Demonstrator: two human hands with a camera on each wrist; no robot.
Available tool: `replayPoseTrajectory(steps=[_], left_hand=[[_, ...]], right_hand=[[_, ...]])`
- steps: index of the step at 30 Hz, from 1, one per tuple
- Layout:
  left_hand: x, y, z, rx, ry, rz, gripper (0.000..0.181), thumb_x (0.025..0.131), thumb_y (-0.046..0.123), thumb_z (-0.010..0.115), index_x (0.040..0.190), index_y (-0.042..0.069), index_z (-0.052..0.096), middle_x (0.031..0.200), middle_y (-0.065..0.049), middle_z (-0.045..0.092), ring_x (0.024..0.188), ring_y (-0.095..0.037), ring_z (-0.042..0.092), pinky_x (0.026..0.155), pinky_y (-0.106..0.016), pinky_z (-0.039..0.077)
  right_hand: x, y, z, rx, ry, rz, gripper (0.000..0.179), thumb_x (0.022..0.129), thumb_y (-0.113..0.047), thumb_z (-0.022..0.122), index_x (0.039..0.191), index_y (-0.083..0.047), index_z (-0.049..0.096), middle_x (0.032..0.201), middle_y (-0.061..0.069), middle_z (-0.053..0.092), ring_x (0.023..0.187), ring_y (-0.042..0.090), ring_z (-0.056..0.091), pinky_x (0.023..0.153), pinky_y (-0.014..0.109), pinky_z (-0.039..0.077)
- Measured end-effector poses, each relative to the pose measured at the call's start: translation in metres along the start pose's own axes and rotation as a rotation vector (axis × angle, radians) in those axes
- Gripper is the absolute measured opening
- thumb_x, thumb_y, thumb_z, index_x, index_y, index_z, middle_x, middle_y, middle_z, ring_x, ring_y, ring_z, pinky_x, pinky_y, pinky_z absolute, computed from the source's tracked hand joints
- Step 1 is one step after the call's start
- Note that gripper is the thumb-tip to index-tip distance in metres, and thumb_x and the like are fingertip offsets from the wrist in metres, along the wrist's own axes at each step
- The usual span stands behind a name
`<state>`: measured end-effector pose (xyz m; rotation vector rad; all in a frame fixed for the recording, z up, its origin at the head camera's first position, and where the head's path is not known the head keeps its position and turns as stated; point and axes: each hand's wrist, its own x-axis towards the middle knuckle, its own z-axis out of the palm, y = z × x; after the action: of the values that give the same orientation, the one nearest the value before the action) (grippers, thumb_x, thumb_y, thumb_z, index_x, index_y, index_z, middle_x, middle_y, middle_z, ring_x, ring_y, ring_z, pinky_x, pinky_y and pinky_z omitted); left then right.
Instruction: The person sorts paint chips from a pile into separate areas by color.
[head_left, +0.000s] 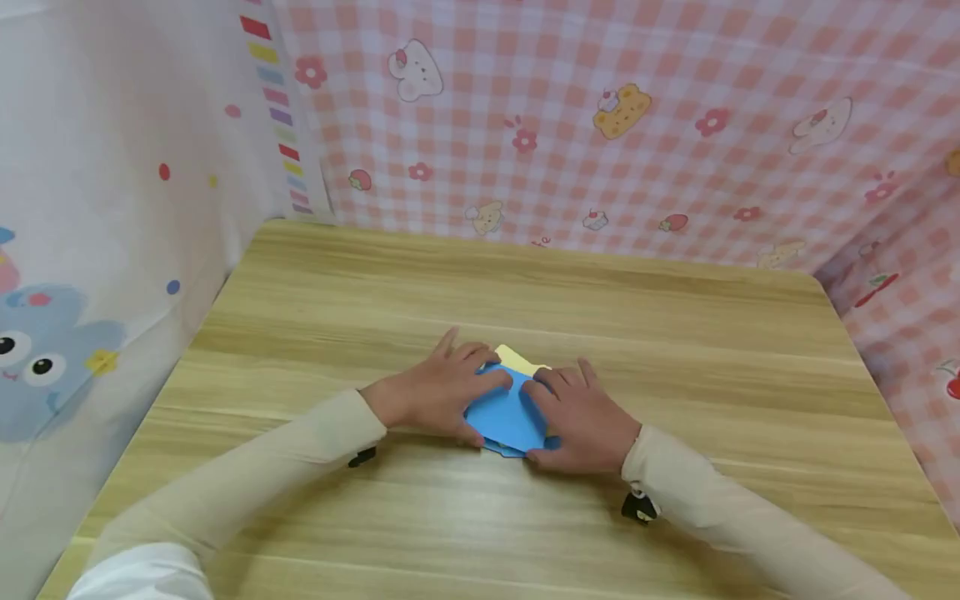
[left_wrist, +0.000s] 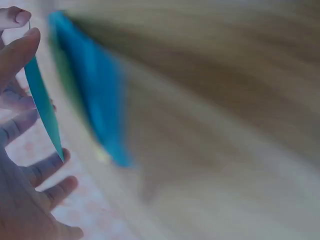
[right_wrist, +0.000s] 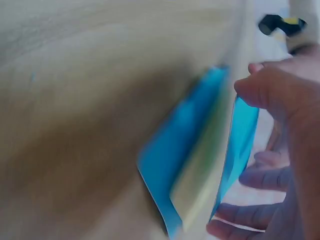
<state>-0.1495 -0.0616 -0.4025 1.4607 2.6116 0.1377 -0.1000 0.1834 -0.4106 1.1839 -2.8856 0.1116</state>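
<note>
A blue paper sheet [head_left: 510, 412] is held between my two hands, tilted above the table. My left hand [head_left: 438, 387] holds its left side, thumb at the near edge and fingers toward the far edge. On the opposite side my right hand [head_left: 581, 421] grips it likewise, thumb near and fingers farther off. Below, at the table, is a second blue paper piece [right_wrist: 177, 145] with a yellow layer [right_wrist: 200, 185] against it, blurred in both wrist views. The yellow paper [head_left: 517, 360] shows past the sheet's far edge. Whether these pieces are joined I cannot tell.
The wood-grain table [head_left: 465, 533] spreads around both hands. A pink checked cloth [head_left: 555, 125] hangs behind it, and a white printed cloth [head_left: 112, 208] hangs on the left. A dark strap-on device [head_left: 640, 506] sits under the right cuff.
</note>
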Motion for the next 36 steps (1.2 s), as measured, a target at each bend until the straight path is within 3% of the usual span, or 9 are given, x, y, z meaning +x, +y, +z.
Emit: replayPoseTrajectory(steps=[3,7,12,17,20,22,25,30,36], left_hand=[[0.021,0.015,-0.009,0.017,0.034,-0.015,0.075,0.071,0.072,0.063,0.130,0.029,0.044,0.140,-0.008,0.040,0.133,-0.029,0.031,0.105,-0.067,0.010],[0.066,0.049,-0.012,0.089,0.007,-0.017,0.076,0.074,0.076,0.055,0.130,0.028,0.043,0.138,-0.009,0.041,0.131,-0.030,0.033,0.105,-0.067,0.012],[0.108,0.083,-0.001,0.170,-0.041,-0.032,0.079,0.073,0.080,0.050,0.135,0.031,0.040,0.135,-0.006,0.043,0.126,-0.028,0.037,0.105,-0.065,0.015],[0.119,0.087,0.010,0.143,-0.118,-0.075,0.077,0.073,0.078,0.054,0.137,0.038,0.042,0.143,-0.004,0.038,0.132,-0.031,0.031,0.106,-0.064,0.014],[0.107,0.075,0.005,0.099,-0.171,-0.080,0.080,0.074,0.077,0.053,0.143,0.042,0.034,0.153,-0.005,0.025,0.141,-0.037,0.017,0.107,-0.065,0.008],[0.090,0.062,-0.004,0.053,-0.155,-0.072,0.083,0.075,0.077,0.052,0.146,0.042,0.028,0.157,-0.006,0.017,0.143,-0.039,0.010,0.107,-0.066,0.004],[0.054,0.040,-0.024,0.018,-0.043,-0.057,0.085,0.075,0.076,0.054,0.148,0.039,0.027,0.158,-0.008,0.015,0.143,-0.040,0.006,0.105,-0.068,0.002],[-0.005,0.011,-0.049,0.112,0.169,-0.075,0.088,0.072,0.078,0.055,0.146,0.037,0.032,0.158,-0.008,0.014,0.144,-0.037,0.003,0.105,-0.069,0.003],[-0.038,-0.003,-0.049,0.082,0.234,-0.103,0.089,0.072,0.081,0.050,0.146,0.035,0.034,0.158,-0.009,0.011,0.145,-0.034,-0.005,0.105,-0.068,-0.002]], right_hand=[[-0.019,0.019,-0.017,0.109,-0.006,0.004,0.073,0.076,-0.052,0.068,0.130,-0.008,0.044,0.134,0.015,0.045,0.122,0.031,0.042,0.101,0.059,0.031],[-0.059,0.053,-0.035,0.210,-0.073,0.065,0.072,0.074,-0.039,0.076,0.131,-0.008,0.044,0.140,0.016,0.038,0.124,0.029,0.040,0.094,0.045,0.043],[-0.095,0.082,-0.027,0.129,-0.117,0.040,0.067,0.073,-0.040,0.078,0.126,-0.009,0.050,0.139,0.017,0.040,0.122,0.030,0.043,0.089,0.044,0.048],[-0.103,0.096,-0.011,0.015,-0.074,-0.045,0.062,0.072,-0.037,0.078,0.120,-0.005,0.055,0.136,0.023,0.044,0.122,0.038,0.044,0.092,0.051,0.044],[-0.102,0.096,-0.011,-0.001,-0.091,-0.026,0.064,0.074,-0.043,0.076,0.122,-0.006,0.054,0.141,0.023,0.040,0.129,0.040,0.037,0.098,0.055,0.038],[-0.095,0.089,-0.018,0.008,-0.077,-0.006,0.067,0.075,-0.047,0.075,0.124,-0.007,0.053,0.145,0.022,0.036,0.133,0.041,0.032,0.102,0.057,0.031],[-0.073,0.070,-0.032,0.005,0.011,-0.010,0.071,0.076,-0.053,0.072,0.127,-0.008,0.051,0.148,0.020,0.032,0.138,0.041,0.022,0.107,0.060,0.019],[-0.031,0.036,-0.045,-0.054,0.151,-0.073,0.078,0.075,-0.062,0.067,0.131,-0.010,0.049,0.151,0.020,0.026,0.142,0.042,0.011,0.108,0.065,0.007],[-0.004,0.025,-0.038,-0.077,0.150,-0.075,0.076,0.073,-0.062,0.069,0.129,-0.014,0.048,0.151,0.020,0.027,0.143,0.040,0.010,0.106,0.068,0.009]])
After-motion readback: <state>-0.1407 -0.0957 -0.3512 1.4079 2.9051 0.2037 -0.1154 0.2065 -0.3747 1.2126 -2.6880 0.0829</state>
